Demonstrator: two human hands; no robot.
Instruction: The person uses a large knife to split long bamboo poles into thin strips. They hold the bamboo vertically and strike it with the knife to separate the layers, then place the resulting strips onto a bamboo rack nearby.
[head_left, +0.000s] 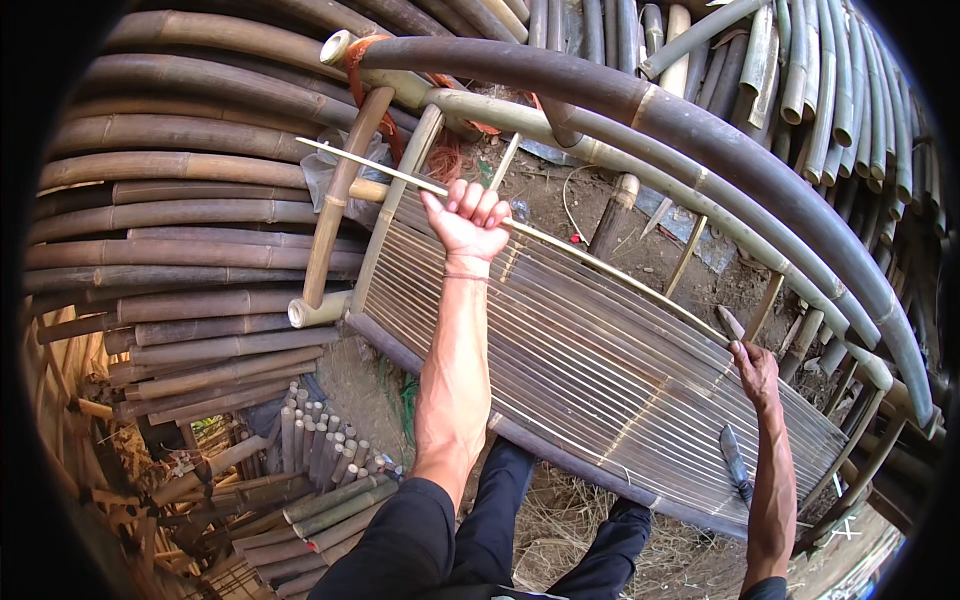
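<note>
A long thin pale bamboo strip (600, 268) runs from upper left to lower right across a slatted bamboo panel (600, 370). My left hand (467, 217) is closed around the strip near the panel's far end. My right hand (754, 368) grips the strip's other end near the panel's right side. The panel is made of many thin dark and light slats lying on a bamboo frame (530, 440). A dark knife (735, 462) lies on the slats just left of my right forearm.
Thick bamboo poles (190, 210) are stacked at the left and a large dark curved pole (700, 140) arches over the frame. Short cut bamboo pieces (320, 450) stand in a bundle at lower left. My dark-trousered legs (520, 530) stand on straw-strewn dirt below.
</note>
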